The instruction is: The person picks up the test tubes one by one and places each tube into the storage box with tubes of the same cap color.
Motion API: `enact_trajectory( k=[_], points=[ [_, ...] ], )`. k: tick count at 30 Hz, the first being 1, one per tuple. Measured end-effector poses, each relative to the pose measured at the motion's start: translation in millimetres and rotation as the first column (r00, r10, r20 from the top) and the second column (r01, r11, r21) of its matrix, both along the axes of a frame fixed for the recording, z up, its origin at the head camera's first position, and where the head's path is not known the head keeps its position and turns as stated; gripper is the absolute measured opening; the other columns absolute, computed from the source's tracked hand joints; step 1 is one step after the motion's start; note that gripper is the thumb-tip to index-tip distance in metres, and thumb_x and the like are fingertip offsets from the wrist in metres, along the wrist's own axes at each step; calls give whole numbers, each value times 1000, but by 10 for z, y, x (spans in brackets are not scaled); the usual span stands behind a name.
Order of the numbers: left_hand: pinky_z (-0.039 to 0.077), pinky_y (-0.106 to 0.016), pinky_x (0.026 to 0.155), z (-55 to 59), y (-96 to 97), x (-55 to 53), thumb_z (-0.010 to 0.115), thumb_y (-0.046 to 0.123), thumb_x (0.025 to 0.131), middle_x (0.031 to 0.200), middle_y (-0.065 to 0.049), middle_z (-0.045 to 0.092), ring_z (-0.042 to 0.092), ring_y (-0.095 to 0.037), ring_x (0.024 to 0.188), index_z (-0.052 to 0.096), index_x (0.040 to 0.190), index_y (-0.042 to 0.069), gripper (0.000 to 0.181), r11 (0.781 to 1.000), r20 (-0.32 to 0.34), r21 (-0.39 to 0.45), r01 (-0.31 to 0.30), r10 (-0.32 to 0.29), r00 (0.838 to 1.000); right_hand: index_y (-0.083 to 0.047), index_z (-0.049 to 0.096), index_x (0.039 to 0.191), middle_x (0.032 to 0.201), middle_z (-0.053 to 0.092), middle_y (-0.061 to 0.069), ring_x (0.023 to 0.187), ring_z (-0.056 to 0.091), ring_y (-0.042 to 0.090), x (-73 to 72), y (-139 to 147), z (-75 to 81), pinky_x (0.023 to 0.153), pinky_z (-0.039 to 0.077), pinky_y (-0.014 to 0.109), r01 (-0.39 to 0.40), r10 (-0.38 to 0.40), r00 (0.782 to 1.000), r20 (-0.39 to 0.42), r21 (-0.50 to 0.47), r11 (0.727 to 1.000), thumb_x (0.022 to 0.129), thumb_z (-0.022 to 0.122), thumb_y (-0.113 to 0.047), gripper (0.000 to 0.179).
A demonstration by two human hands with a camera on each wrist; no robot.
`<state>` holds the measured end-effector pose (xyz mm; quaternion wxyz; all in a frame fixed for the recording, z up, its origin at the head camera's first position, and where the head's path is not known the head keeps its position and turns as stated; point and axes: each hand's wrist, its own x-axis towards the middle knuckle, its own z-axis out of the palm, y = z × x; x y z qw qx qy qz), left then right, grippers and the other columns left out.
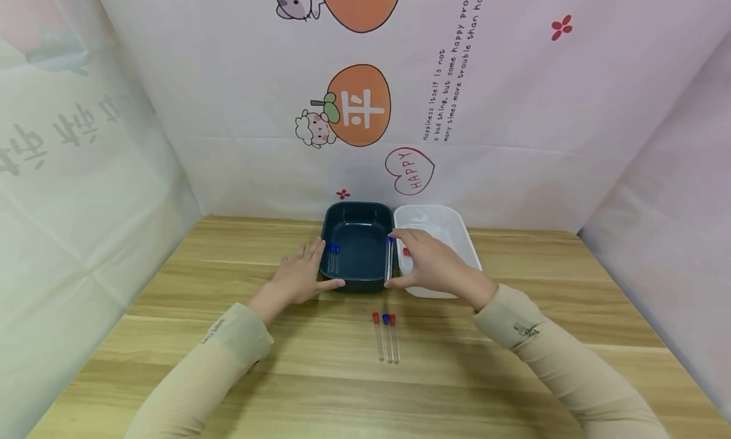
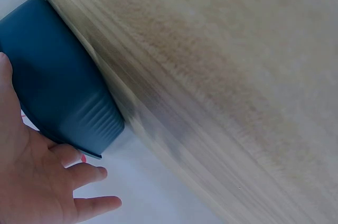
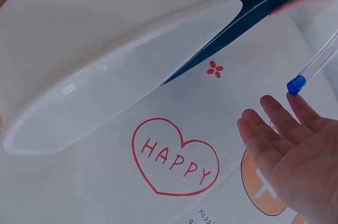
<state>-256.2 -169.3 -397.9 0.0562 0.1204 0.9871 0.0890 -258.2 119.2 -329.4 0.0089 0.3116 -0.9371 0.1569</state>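
My right hand [image 1: 436, 264] pinches a clear test tube with a blue cap [image 1: 389, 258] by its two ends, over the right rim of a dark teal dish [image 1: 360, 287]. In the right wrist view the blue cap [image 3: 297, 84] meets a fingertip. My left hand [image 1: 298, 277] rests against the left side of the teal dish, its fingers straight and thumb along the front rim. Blue-capped tubes [image 1: 334, 248] lie inside this dish at the left. A red cap [image 1: 407, 252] shows in the white dish [image 1: 471, 248], partly hidden by my right hand.
Three capped tubes lie side by side on the wooden table [image 1: 320, 388] in front of the dishes: a red-capped one [image 1: 378, 337], a blue-capped one [image 1: 388, 340] and another red-capped one [image 1: 395, 340]. Printed cloth [image 1: 502, 109] hangs right behind the dishes.
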Motion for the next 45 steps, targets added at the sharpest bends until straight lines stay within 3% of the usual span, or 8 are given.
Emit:
enact_trajectory(
  k=[12, 21, 31, 45],
  points=[
    [19, -72, 115, -8, 0, -21, 52, 73, 94, 171, -14, 8, 15, -43, 153, 10, 165, 4, 107, 1000, 0, -4, -5, 5, 1000, -4, 44, 152, 153, 46, 21, 139, 46, 36, -191, -145, -33, 112, 41, 53, -11, 11, 998, 63, 5, 1000, 80, 86, -50, 96],
    [20, -71, 114, 6, 8, -24, 52, 73, 94, 171, -14, 10, 17, -43, 153, 11, 165, 4, 107, 1000, -6, -15, -7, 7, 1000, -6, 42, 154, 148, 52, 20, 127, 53, 32, -307, -282, -41, 108, 45, 51, -18, 18, 996, 90, 1, 1000, 81, 85, -52, 96],
    [19, -72, 114, -9, 0, -37, 51, 74, 94, 171, -13, 9, 15, -43, 153, 10, 165, 4, 108, 1000, 1, -13, -4, 4, 1000, -6, 40, 156, 151, 50, 18, 130, 51, 33, -407, -379, -116, 109, 45, 52, 18, -18, 996, 85, -1, 1000, 82, 83, -54, 98],
    [19, -73, 114, -33, -18, -41, 50, 75, 93, 171, -13, 9, 15, -42, 153, 10, 165, 5, 108, 1000, -2, -6, -7, 7, 1000, -3, 40, 155, 151, 49, 21, 133, 51, 35, -572, -551, -277, 110, 42, 52, 12, -12, 998, 54, 14, 1000, 82, 86, -46, 96]
  ],
)
